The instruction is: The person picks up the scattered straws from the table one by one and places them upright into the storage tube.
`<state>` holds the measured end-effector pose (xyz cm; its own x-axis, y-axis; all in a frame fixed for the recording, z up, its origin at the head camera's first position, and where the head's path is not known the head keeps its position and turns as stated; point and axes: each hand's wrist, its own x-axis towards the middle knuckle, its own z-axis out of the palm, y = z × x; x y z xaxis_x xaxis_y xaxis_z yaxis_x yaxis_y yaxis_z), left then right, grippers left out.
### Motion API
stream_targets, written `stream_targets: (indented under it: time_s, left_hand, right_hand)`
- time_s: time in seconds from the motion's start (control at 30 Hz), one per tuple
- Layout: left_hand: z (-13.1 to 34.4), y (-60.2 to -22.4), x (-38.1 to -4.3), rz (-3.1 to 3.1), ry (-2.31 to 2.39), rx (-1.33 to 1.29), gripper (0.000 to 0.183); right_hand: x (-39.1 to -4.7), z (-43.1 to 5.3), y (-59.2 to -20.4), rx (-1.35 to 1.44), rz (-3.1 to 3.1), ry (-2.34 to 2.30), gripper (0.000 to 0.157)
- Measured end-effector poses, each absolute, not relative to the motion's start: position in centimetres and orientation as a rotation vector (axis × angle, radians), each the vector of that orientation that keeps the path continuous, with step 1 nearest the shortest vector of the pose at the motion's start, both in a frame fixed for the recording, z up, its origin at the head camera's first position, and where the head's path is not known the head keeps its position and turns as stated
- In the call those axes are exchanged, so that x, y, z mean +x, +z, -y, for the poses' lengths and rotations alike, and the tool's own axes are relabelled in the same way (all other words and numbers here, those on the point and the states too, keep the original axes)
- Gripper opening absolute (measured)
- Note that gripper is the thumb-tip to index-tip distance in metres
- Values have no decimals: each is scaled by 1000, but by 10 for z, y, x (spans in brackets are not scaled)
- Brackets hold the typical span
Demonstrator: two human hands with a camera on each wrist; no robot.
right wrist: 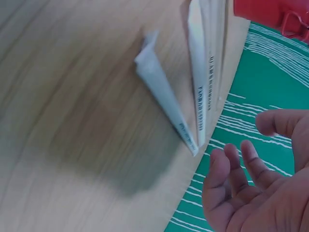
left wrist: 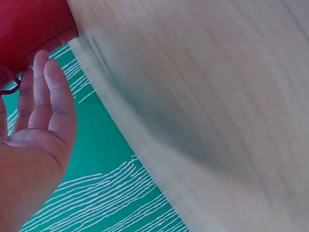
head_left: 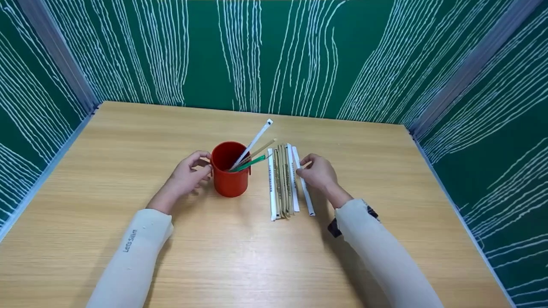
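Observation:
A red mug (head_left: 231, 184) stands upright on the table. My left hand (head_left: 190, 173) is at its left side, thumb and forefinger pinching it near the handle (left wrist: 10, 82) while the other fingers extend loosely. A white paper-wrapped straw (head_left: 254, 141), a tan one (head_left: 263, 147) and a green one (head_left: 254, 162) lean out of the mug. To its right, several white and tan wrapped straws (head_left: 282, 184) lie side by side. My right hand (head_left: 319, 173) hovers by the rightmost white straw (head_left: 305, 188), thumb and fingers apart in the right wrist view, nothing between them.
The wooden table (head_left: 239, 265) meets green walls (head_left: 205, 51) with white wavy lines at the back and both sides. Grey corner posts (head_left: 466, 68) stand at the rear. A dark band (head_left: 335, 228) shows at the right sleeve.

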<state>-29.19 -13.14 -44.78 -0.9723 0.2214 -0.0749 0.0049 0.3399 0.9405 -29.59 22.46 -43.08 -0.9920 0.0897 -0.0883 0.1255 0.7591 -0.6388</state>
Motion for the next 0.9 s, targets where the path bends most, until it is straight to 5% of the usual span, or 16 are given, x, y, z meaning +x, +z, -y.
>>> stream_targets:
  time_s: [0.9]
  left_hand:
    - [132,-448,-292,-2395,1692,176,28]
  right_hand:
    - [-305,-228,-450,165,-2960,-748,23]
